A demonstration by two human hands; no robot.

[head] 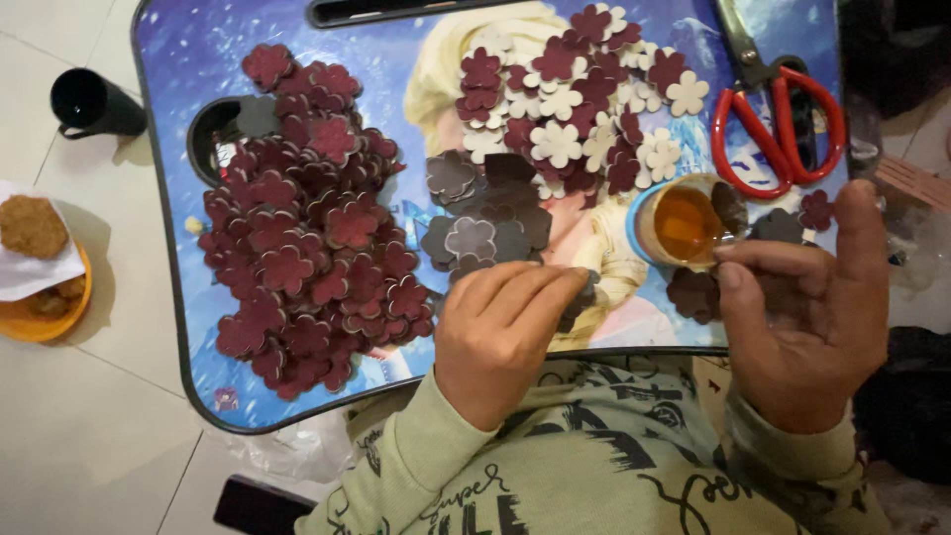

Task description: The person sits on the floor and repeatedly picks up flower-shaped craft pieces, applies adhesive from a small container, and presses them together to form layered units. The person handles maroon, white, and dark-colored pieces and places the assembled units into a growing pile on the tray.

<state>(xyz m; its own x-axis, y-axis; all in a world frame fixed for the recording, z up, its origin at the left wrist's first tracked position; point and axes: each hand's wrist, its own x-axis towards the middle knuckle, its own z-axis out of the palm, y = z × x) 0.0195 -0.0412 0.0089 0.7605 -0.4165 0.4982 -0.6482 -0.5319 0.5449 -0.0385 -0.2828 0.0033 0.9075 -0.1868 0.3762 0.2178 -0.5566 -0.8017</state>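
My left hand (500, 332) rests near the tray's front edge, its fingers curled over a dark flower-shaped cutout (582, 297) that is mostly hidden. My right hand (807, 307) is raised palm up, its thumb and forefinger pinching something thin next to a small pot of amber glue (686, 224); what it pinches is too small to tell. A large heap of maroon flower cutouts (307, 238) lies at the left. Dark grey cutouts (485, 213) lie in the middle, and maroon and cream ones (575, 99) at the back.
Everything lies on a blue printed lap tray (198, 50) with a cup hole at its left. Red-handled scissors (778, 119) lie at the back right. On the white floor stand a black cup (91, 103) and an orange plate with biscuits (40, 277).
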